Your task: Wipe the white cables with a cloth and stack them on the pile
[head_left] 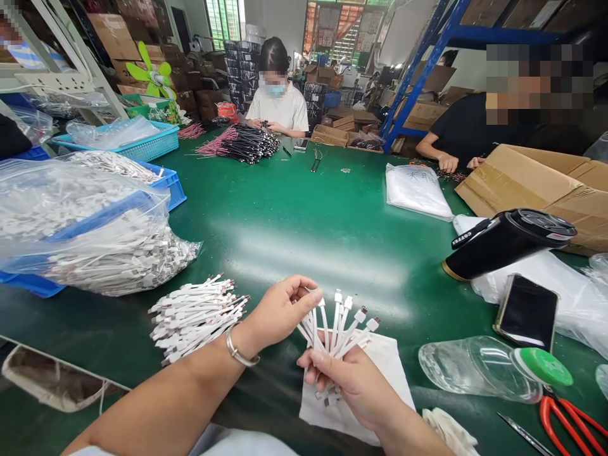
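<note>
The right hand has a closed grip on white USB cables, the left hand apparently gripping them too.

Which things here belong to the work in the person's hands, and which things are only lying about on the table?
Part of the work:
left hand, right hand, white cables held in them, pile of white cables, plastic bag of cables, white cloth

Just lying about:
phone, black coffee tumbler, water bottle, red scissors

A black tumbler near the right edge of the table reads "COFFEE"; dark marks on a white bag are too small to read.
</note>
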Available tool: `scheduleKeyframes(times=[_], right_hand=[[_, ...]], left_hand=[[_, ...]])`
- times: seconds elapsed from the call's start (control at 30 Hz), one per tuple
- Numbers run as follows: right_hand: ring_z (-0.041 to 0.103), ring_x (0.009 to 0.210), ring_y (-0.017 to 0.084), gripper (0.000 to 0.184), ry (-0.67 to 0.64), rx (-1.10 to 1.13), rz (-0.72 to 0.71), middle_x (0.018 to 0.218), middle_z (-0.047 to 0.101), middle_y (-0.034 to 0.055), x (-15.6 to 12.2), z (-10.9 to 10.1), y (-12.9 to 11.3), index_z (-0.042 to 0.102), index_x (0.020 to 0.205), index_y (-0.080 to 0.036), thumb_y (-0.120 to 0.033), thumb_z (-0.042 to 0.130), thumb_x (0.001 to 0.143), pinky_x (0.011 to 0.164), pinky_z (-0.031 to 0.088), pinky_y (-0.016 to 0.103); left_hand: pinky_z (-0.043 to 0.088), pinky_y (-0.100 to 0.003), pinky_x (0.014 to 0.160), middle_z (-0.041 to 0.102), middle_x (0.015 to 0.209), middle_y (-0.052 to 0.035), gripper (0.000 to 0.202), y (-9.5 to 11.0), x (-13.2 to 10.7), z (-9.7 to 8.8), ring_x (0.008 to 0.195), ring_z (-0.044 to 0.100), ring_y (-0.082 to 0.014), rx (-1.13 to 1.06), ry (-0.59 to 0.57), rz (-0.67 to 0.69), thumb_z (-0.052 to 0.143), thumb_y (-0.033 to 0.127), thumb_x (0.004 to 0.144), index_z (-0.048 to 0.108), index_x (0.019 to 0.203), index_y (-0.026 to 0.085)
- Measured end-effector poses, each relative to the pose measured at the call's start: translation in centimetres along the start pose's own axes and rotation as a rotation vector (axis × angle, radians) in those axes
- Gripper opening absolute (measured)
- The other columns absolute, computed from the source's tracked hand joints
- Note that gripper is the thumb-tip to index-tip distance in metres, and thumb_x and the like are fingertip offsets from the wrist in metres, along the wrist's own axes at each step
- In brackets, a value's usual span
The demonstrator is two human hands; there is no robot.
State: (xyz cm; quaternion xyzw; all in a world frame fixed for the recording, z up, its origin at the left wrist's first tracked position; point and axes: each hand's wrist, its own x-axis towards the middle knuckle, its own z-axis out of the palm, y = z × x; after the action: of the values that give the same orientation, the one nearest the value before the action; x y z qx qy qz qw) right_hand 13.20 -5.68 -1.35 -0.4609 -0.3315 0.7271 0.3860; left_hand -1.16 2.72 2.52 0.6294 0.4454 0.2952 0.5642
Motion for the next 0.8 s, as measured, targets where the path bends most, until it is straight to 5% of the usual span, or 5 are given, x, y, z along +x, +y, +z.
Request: scheduleKeyframes(times=[0.3,0.53,0.8], right_hand=[[0.054,0.053,0.007,0.035,-0.13,-0.064,0.05,0.062,0.064,0.0044,-0.2,-0.3,0.3,0.07,0.079,-0.01,-0.044,0.07,0.071,0.051,0.041,0.019],[0.061,0.059,0.011,0.029,-0.182,-0.067,0.074,0.079,0.068,0.0091,-0.2,-0.6,1.1,0.069,0.084,-0.011,-0.037,0.071,0.071,0.049,0.042,0.018],[0.063,0.06,0.011,0.027,-0.186,-0.029,0.099,0.08,0.069,0.0094,-0.3,-0.5,0.8,0.068,0.084,-0.011,-0.034,0.072,0.07,0.048,0.042,0.018]], left_hand=[[0.036,-0.022,0.058,0.055,0.068,0.0005,0.03,0.2,0.0,-0.3,0.062,0.048,-0.0097,-0.172,-0.151,-0.073,0.06,0.04,0.076,0.058,0.086,0.012],[0.04,-0.026,0.068,0.059,0.074,-0.0002,0.04,0.6,-0.1,-0.5,0.071,0.054,-0.0124,-0.199,-0.153,-0.082,0.062,0.041,0.075,0.056,0.105,0.015],[0.034,-0.021,0.054,0.053,0.062,0.0024,0.02,0.8,-0.3,-0.4,0.057,0.045,-0.0084,-0.111,-0.12,-0.03,0.061,0.034,0.074,0.056,0.076,0.014]])
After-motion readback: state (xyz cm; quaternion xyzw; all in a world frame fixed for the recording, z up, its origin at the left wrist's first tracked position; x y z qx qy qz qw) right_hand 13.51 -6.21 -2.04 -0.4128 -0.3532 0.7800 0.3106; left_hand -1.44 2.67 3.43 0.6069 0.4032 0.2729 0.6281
